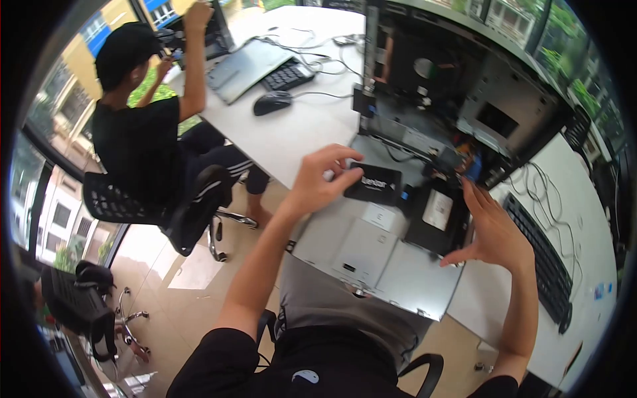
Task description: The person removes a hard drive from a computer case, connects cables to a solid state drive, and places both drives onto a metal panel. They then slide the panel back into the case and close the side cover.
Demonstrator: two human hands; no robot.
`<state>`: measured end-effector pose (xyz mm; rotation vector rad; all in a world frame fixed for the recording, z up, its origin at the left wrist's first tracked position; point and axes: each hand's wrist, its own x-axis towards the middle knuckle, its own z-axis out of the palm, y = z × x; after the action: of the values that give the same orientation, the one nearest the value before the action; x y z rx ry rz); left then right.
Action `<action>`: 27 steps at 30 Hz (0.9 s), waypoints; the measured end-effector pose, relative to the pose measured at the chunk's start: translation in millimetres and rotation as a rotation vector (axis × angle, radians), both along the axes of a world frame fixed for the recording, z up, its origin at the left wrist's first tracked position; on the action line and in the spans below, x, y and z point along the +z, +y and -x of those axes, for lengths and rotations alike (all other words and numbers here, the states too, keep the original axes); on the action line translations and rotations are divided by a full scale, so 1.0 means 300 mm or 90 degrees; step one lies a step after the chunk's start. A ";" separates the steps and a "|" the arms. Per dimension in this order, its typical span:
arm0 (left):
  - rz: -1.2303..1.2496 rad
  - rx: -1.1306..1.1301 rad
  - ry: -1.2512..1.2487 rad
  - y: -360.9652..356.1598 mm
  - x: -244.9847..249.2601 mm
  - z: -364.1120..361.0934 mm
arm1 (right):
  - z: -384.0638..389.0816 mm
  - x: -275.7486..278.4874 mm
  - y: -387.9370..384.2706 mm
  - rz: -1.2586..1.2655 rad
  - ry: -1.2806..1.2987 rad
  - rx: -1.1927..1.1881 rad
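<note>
My left hand [321,179] pinches a flat black drive [375,184] with white lettering by its left edge, holding it over the open desktop computer case [371,255] that lies on its side at the table's front. My right hand [488,229] hovers open just right of the case's inner bay, fingers spread, thumb down, touching nothing that I can see. A white-labelled black component [438,209] sits inside the case between my hands.
A black keyboard [547,262] with cables lies right of the case on the white table [312,126]. A mouse [272,102], another keyboard [288,74] and a grey panel [242,66] lie further back. A person in black [142,132] sits at left on an office chair, arms raised.
</note>
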<state>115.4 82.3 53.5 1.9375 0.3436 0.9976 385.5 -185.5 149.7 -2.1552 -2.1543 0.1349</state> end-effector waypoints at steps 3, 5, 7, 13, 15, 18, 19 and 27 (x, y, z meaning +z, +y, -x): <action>0.048 -0.014 -0.001 0.006 -0.006 0.004 | -0.006 -0.009 0.021 0.051 -0.013 -0.005; 0.071 -0.033 0.014 0.008 -0.006 0.014 | 0.000 -0.004 0.022 0.071 -0.027 -0.013; 0.087 -0.043 0.019 0.003 0.002 0.014 | -0.003 -0.010 0.016 0.075 -0.039 -0.012; 0.084 -0.035 0.033 0.005 0.000 0.013 | 0.008 -0.014 0.009 0.066 -0.027 -0.028; 0.085 -0.036 0.030 0.004 -0.002 0.012 | 0.012 -0.013 0.008 0.073 -0.006 -0.036; 0.077 -0.035 0.031 0.008 -0.006 0.013 | 0.008 -0.022 0.009 0.061 0.001 -0.026; 0.077 -0.037 0.032 0.012 -0.014 0.011 | 0.009 -0.023 0.008 0.060 0.002 -0.026; 0.062 -0.031 0.024 0.003 -0.012 0.010 | 0.021 -0.018 -0.001 0.057 -0.047 -0.014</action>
<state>112.4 83.1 49.9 1.8694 0.3580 0.8969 379.1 -185.7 144.2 -2.2668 -2.2036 0.1559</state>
